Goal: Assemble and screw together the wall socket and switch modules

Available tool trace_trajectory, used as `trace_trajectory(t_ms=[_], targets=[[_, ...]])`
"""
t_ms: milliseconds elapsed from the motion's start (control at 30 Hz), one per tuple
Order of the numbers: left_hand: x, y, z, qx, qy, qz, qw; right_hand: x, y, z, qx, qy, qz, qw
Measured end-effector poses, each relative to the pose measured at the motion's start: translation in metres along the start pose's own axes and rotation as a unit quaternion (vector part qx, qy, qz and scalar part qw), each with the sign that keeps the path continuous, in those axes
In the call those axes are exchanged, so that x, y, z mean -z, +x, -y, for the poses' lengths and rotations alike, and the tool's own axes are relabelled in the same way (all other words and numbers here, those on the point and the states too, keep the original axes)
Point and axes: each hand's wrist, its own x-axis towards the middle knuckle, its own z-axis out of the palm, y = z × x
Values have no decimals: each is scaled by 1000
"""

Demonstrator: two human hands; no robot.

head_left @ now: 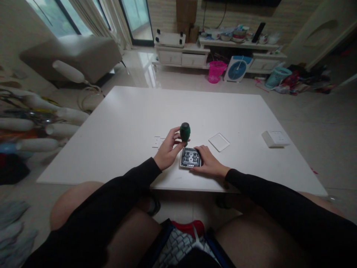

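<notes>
My left hand (168,148) is closed around a stubby screwdriver with a dark green handle (185,131), held upright over a square wall-switch base (190,157) lying on the white table (134,123). My right hand (208,162) rests on the right side of that switch base, fingers pressed on its edge and holding it down. The screwdriver's tip is hidden behind the handle and fingers. Both arms wear black sleeves.
A white square cover plate (219,142) lies just beyond my right hand, a white switch unit (275,138) further right, and small white pieces (156,141) left of the screwdriver. A pink basket (215,71), a fan and a low cabinet stand on the floor beyond.
</notes>
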Motion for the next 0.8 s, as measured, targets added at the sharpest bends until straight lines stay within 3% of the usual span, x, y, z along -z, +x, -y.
trace_trajectory(t_ms=[567,800], targets=[[-2,0,-4,-14,113,-49,992,0,0,-3,10,-1,1,1000],[5,3,-6,-17,120,-24,992,0,1,1,2,2,3,1000]])
